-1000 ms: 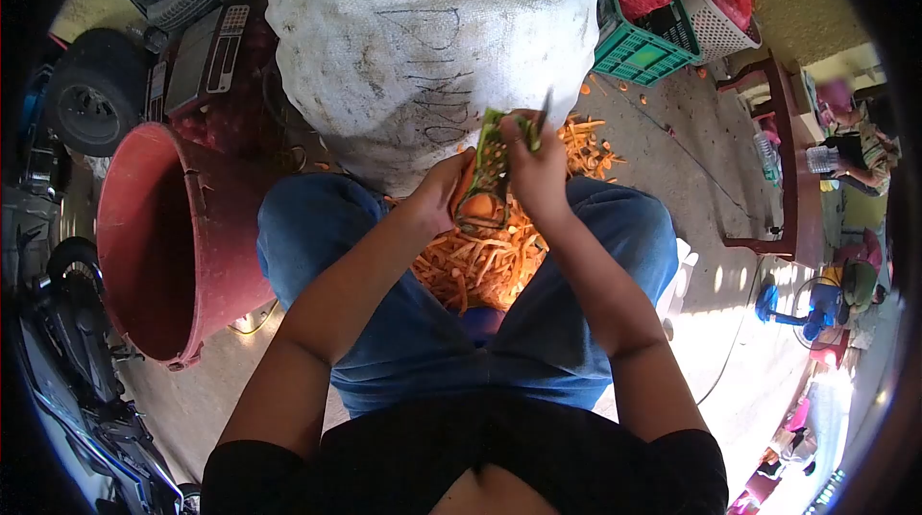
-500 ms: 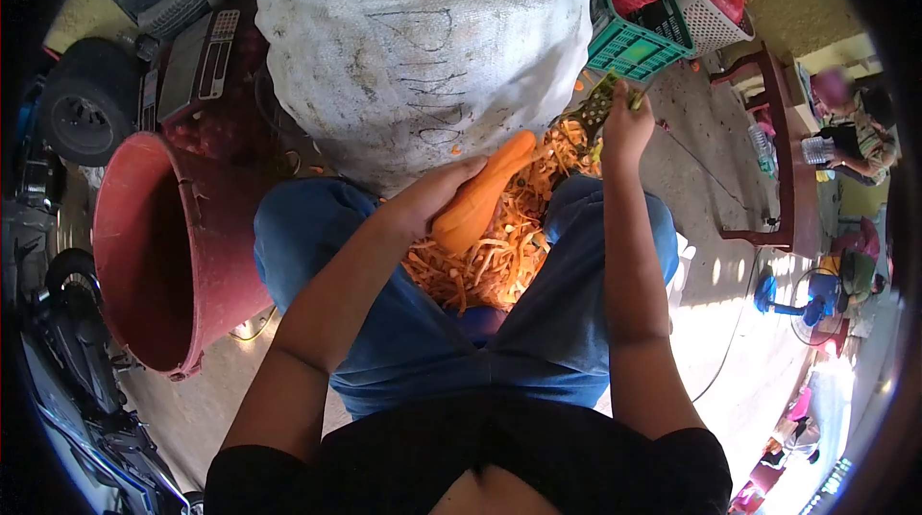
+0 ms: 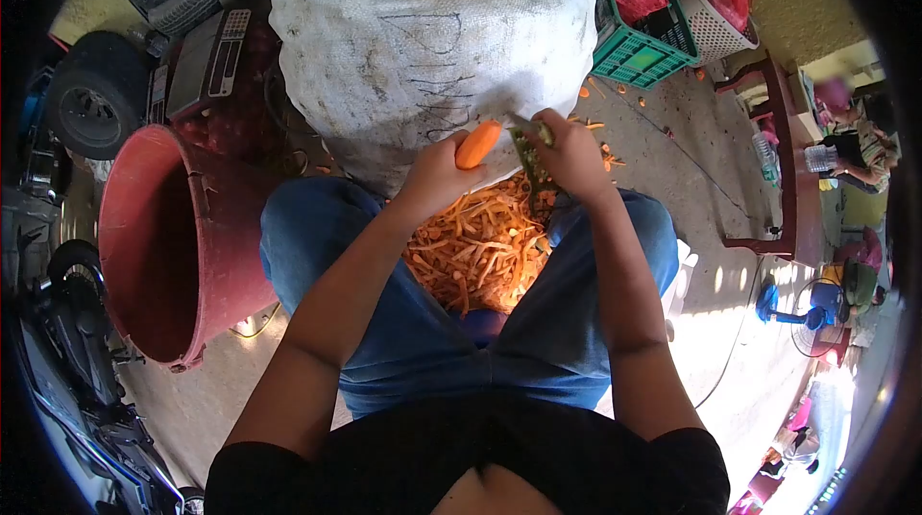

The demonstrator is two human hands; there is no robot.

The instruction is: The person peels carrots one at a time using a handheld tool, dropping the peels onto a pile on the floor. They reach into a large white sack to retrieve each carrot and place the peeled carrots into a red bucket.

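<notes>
My left hand [image 3: 437,179] grips an orange carrot [image 3: 477,143], whose tip points up toward the white sack. My right hand [image 3: 571,155] holds a green peeler [image 3: 531,152] just right of the carrot, its blade end close to the carrot's tip. Both hands hover above a heap of orange carrot peelings [image 3: 480,251] lying on the ground between my knees in blue jeans.
A large white sack [image 3: 432,35] stands right in front of my knees. A red tub [image 3: 163,246] is at my left, with a scale [image 3: 206,59] and tyres behind it. Green and white baskets [image 3: 639,45] are at back right. Another person sits at far right.
My right hand swung out to the right with the peeler, then came back beside the carrot. My left hand turned the carrot and lifted it a little toward the sack.
</notes>
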